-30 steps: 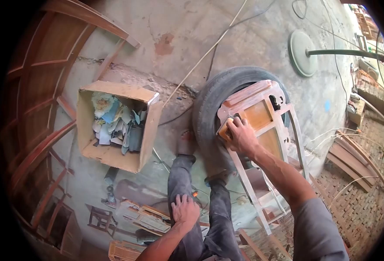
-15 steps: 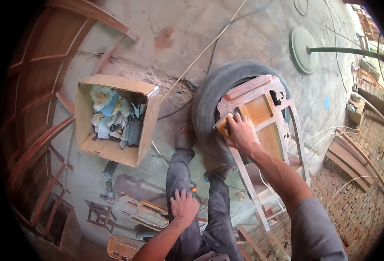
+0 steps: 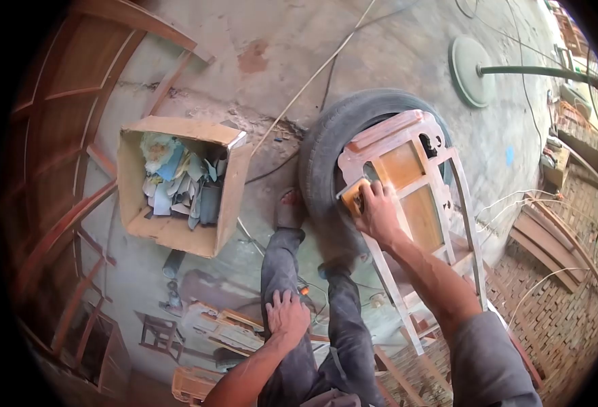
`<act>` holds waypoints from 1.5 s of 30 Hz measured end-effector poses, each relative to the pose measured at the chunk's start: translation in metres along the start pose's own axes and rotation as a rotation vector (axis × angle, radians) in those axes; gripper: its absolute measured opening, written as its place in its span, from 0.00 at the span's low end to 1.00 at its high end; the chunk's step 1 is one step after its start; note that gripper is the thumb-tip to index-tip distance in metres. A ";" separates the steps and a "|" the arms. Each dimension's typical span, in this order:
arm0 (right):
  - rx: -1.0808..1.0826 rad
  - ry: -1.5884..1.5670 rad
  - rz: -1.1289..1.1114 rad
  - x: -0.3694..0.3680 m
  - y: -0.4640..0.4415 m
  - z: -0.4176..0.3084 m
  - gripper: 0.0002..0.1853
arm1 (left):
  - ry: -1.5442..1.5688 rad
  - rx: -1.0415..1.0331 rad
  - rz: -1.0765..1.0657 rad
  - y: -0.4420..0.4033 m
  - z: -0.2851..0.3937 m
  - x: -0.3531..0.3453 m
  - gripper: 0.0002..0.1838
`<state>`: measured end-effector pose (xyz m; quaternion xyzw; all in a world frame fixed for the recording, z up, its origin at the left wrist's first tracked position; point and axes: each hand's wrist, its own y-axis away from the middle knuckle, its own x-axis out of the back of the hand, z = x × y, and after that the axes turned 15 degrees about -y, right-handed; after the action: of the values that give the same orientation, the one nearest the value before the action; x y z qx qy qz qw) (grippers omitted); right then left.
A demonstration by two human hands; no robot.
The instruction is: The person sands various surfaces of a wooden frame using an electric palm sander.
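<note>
My right hand grips a yellow-orange sanding block, its fingers wrapped over the top. The block lies against the left edge of a pale, dusty wooden chair frame with carved cutouts and orange-brown back panels. Under the frame's top end is a black tyre lying on the floor. My left hand rests on my trouser leg near the knee, fingers spread and nothing held.
To the left stands a cardboard box with sandpaper-like scraps and a white wad inside. Cables cross the floor. A round green stand base is at upper right, wooden boards at right, more carved frames at lower left.
My right hand and the sanding block have shifted slightly along the frame's left edge. The chair frame appears a little higher in view. My left hand stays on my leg.
</note>
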<state>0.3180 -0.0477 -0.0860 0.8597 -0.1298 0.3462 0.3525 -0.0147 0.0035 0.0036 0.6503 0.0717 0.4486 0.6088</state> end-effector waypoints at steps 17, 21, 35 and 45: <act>0.105 -0.159 0.340 -0.055 0.044 0.028 0.36 | 0.936 -0.181 0.350 -0.185 0.131 0.057 0.36; 0.112 -0.747 0.214 -0.006 0.097 0.033 0.41 | 0.701 -0.121 0.625 -0.186 0.184 0.018 0.47; -0.313 -0.027 0.319 -0.040 0.292 0.264 0.43 | 0.275 0.131 0.617 -0.220 0.188 0.074 0.39; -0.404 0.036 0.631 -0.084 0.240 0.258 0.41 | 0.236 0.131 0.573 -0.226 0.207 0.090 0.38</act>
<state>0.2745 -0.4018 -0.1519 0.6844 -0.4479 0.4201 0.3931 0.2799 -0.0335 -0.1157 0.6254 -0.0155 0.6687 0.4018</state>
